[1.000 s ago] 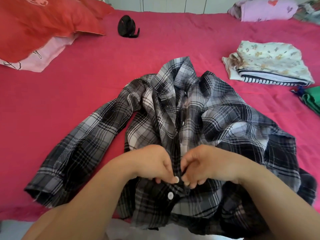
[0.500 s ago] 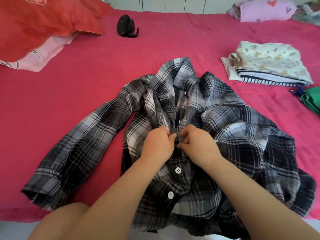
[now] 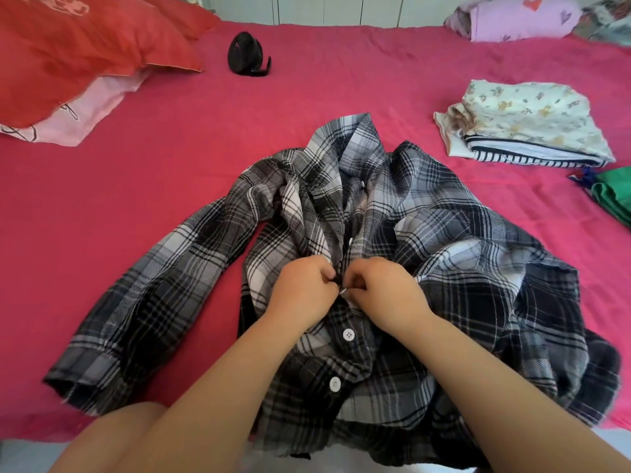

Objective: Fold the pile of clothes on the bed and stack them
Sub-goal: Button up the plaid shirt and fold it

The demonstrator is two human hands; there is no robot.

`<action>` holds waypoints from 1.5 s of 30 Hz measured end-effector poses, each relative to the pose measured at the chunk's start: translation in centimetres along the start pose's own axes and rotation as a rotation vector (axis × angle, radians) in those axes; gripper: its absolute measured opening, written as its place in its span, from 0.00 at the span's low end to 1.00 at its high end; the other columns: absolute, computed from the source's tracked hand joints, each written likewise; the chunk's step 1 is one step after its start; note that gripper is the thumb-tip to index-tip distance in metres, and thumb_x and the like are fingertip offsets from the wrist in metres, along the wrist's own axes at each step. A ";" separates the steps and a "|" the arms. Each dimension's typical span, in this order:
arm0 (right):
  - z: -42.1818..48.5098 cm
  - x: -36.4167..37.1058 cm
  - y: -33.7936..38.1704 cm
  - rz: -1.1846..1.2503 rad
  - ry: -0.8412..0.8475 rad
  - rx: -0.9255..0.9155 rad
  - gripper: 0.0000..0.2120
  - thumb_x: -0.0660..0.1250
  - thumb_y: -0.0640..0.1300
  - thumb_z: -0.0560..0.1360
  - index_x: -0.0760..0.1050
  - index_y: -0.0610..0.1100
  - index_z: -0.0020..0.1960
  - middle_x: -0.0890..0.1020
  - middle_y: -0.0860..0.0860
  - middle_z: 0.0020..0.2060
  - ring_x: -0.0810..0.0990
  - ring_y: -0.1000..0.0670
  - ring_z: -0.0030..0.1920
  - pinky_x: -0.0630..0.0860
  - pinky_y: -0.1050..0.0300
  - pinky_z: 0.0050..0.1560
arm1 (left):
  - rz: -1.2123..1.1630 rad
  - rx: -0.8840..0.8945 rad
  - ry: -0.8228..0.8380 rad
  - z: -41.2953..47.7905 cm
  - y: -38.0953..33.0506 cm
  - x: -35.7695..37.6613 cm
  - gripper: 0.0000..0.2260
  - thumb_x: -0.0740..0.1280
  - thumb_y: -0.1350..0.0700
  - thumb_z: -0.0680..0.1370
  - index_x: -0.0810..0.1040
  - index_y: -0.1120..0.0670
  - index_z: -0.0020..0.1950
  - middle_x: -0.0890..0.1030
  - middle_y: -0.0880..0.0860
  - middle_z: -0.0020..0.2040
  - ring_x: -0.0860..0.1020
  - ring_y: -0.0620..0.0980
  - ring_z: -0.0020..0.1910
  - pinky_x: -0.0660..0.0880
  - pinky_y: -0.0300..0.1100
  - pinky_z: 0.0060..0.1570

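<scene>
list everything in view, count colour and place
plaid shirt: 1, black-grey-white, bed centre
folded stack: 1, floral over striped, right
green cloth: 1, green, right edge
red pillows: apparently 2, red, far left
pink pillowcase: 1, pale pink, under red pillows
black fan: 1, black, far centre-left
lilac bundle: 1, lilac, far right
bed cover: 1, pink, under everything
left hand: 1, pinching shirt front
right hand: 1, pinching shirt front

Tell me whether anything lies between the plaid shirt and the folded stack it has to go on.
Nothing visible does. Only bare pink sheet separates the plaid shirt from the folded stack at far right. The green cloth sits at the right edge, off that path.
</scene>
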State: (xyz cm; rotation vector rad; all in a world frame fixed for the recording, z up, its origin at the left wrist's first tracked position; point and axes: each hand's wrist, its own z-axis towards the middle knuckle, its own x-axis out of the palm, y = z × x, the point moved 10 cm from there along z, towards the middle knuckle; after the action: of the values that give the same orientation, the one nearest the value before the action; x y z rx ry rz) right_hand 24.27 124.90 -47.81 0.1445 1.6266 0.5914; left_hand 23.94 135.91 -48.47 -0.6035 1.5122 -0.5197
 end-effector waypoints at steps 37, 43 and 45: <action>-0.6 -0.4 -1.8 0.723 0.089 0.207 0.06 0.71 0.38 0.69 0.79 0.47 0.35 0.79 0.53 0.26 0.75 0.56 0.31 0.70 0.66 0.33 | -0.385 0.002 -0.028 -1.0 -0.6 -1.1 0.11 0.69 0.59 0.74 0.74 0.44 0.40 0.77 0.42 0.42 0.77 0.43 0.46 0.75 0.39 0.49; -0.5 0.1 -1.7 0.705 0.178 0.205 0.06 0.70 0.38 0.69 0.79 0.46 0.35 0.80 0.51 0.27 0.76 0.57 0.30 0.71 0.64 0.36 | -0.241 0.080 -0.154 -0.9 -1.2 -3.1 0.07 0.67 0.61 0.75 0.73 0.48 0.44 0.73 0.39 0.38 0.71 0.34 0.38 0.66 0.18 0.39; -0.5 0.1 -1.5 0.718 0.173 0.191 0.06 0.70 0.37 0.69 0.79 0.46 0.35 0.80 0.51 0.28 0.76 0.56 0.31 0.71 0.64 0.35 | -0.217 0.115 -0.118 -1.1 -1.9 -2.5 0.08 0.67 0.61 0.74 0.73 0.48 0.44 0.73 0.40 0.38 0.71 0.34 0.38 0.66 0.18 0.39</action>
State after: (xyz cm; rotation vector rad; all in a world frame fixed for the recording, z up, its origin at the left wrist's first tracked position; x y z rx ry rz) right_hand 24.17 123.49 -48.55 0.8626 1.7870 1.0076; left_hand 22.89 136.07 -45.33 -0.7002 1.3037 -0.7200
